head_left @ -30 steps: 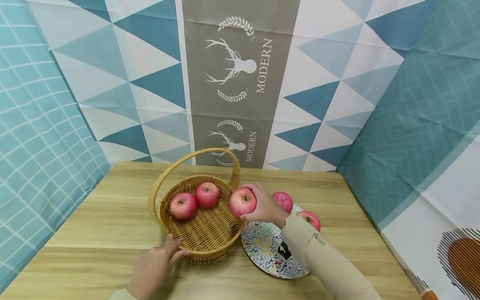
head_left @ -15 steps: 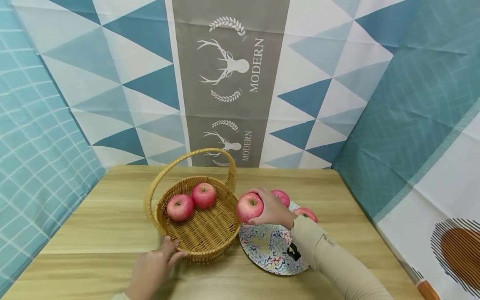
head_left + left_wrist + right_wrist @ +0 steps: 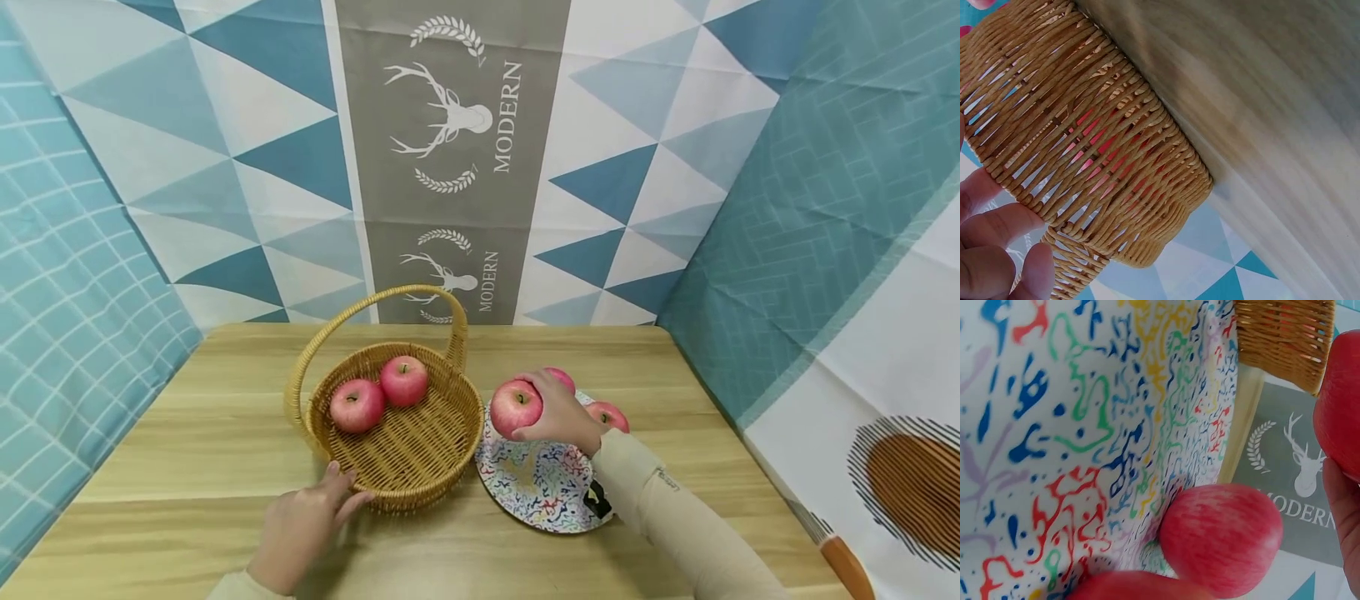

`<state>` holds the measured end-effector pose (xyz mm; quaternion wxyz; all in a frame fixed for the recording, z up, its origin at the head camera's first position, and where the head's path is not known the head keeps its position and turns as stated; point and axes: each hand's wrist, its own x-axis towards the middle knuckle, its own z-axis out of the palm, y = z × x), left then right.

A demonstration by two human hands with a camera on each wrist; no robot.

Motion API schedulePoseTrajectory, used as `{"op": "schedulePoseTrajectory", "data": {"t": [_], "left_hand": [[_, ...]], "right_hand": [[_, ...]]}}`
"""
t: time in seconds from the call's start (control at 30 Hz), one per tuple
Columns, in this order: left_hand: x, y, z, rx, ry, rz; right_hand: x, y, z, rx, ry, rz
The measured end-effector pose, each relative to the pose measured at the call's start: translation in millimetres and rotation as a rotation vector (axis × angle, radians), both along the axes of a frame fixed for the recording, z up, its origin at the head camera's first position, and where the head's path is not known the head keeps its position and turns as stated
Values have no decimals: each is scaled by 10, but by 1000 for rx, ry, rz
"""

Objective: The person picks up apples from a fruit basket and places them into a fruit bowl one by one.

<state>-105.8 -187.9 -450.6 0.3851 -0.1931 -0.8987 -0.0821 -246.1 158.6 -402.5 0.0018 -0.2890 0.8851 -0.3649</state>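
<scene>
My right hand (image 3: 557, 415) grips a pink-red apple (image 3: 516, 409) over the left part of a round board with a colourful squiggle pattern (image 3: 525, 492). Two more apples lie at the board's far side: one (image 3: 606, 416) is near my wrist, the other (image 3: 561, 379) partly hidden behind the hand. To the left stands a wicker basket (image 3: 408, 446) with a tall arched handle, holding two apples (image 3: 357, 406). My left hand (image 3: 303, 521) pinches its near-left rim between thumb and fingers. Up close in the left wrist view, the fingertips (image 3: 1022, 219) rest at the woven edge.
Everything stands on a wooden table (image 3: 187, 467). A patterned backdrop (image 3: 442, 167) rises behind the far edge, with tiled blue cloth (image 3: 90, 292) on the left and a teal and white cloth (image 3: 810, 275) on the right. A black tag (image 3: 596, 500) lies on the board.
My right hand has carried the apple rightward, away from the basket's right rim and over the board. The left hand stays on the rim; the head view has shifted slightly.
</scene>
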Motion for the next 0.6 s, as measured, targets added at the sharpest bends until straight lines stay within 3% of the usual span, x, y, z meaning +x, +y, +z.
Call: {"op": "schedulePoseTrajectory", "data": {"t": [0.3, 0.6], "left_hand": [[55, 6, 23, 2, -55, 24], [12, 27, 6, -4, 0, 23]], "right_hand": [[-23, 126, -67, -9, -10, -30], [-67, 171, -118, -13, -53, -37]]}}
